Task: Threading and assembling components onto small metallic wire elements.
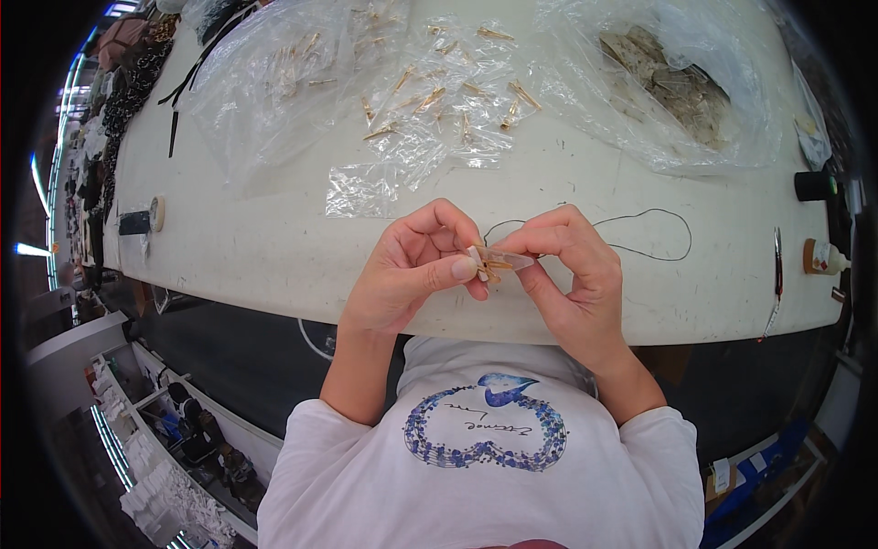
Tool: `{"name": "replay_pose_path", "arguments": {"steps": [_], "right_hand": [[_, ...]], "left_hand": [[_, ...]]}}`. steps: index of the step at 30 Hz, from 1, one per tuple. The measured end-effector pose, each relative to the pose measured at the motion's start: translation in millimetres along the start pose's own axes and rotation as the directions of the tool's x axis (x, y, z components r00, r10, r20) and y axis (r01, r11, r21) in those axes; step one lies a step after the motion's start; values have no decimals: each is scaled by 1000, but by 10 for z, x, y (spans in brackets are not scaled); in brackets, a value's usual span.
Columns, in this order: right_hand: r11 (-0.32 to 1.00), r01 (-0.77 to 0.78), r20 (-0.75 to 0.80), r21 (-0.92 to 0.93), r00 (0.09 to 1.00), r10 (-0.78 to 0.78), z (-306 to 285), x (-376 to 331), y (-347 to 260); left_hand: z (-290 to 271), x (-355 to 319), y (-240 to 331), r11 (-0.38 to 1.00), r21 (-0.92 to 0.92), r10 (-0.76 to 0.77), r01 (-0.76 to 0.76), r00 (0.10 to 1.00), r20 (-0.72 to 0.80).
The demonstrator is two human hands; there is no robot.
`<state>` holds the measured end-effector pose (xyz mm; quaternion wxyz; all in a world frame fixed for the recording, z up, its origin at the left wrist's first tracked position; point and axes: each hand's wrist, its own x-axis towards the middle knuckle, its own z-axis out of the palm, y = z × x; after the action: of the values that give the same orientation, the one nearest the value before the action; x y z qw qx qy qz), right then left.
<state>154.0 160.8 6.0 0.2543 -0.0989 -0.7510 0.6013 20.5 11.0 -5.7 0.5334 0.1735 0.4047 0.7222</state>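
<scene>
My left hand (pixel 407 274) pinches a small gold-coloured metal piece with a translucent, pointed part (pixel 505 260) between thumb and fingers. The thumb and forefinger of my right hand (pixel 581 279) close on the other end of that same piece. Both hands hold it just above the near side of the table. Its exact kind is too small to make out. A thin black cord (pixel 688 240) lies in a loop on the table, running behind my right hand. Beyond the hands, several small clear bags (pixel 439 96) hold slim gold-coloured metal pieces.
Large clear plastic bags lie far left (pixel 265 82) and far right (pixel 750 82), the right one around brownish contents. A black spool (pixel 812 187), a small bottle (pixel 823 257) and tweezers (pixel 777 274) line the right side. A dark roll (pixel 137 222) sits at the left.
</scene>
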Motion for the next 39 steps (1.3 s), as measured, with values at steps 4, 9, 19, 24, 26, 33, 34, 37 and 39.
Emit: {"name": "replay_pose_path", "arguments": {"steps": [4,9,19,24,26,33,34,37,39], "right_hand": [[999,35,-15,-9,999,-36,22,21,-57],[977,181,-4,-112,983,-182,51,83,-194],[951,268,-12,-153,962,-273,144,98,-161],[953,264,-6,-151,963,-268,145,112,-184],[953,263,-9,-148,964,-267,143,110,-175],[954,261,-14,-147,964,-266,136,114,-161],[954,260,-14,-147,964,-265,135,117,-161],[946,275,-30,-171,958,-284,133,126,-149],[946,273,-39,-176,958,-284,120,125,-142]], "left_hand": [[-78,6,-102,938,-346,40,9,990,134],[-48,21,-254,788,-613,128,59,958,256],[-73,17,-255,699,-706,164,113,936,312],[-103,4,-261,689,-714,147,125,940,307],[-105,4,-259,697,-707,146,122,941,306],[-91,16,-276,696,-710,145,112,946,291],[-88,16,-278,697,-709,148,107,946,289],[-104,27,-295,691,-714,153,114,942,299],[-93,40,-286,699,-707,163,105,940,301]]}}
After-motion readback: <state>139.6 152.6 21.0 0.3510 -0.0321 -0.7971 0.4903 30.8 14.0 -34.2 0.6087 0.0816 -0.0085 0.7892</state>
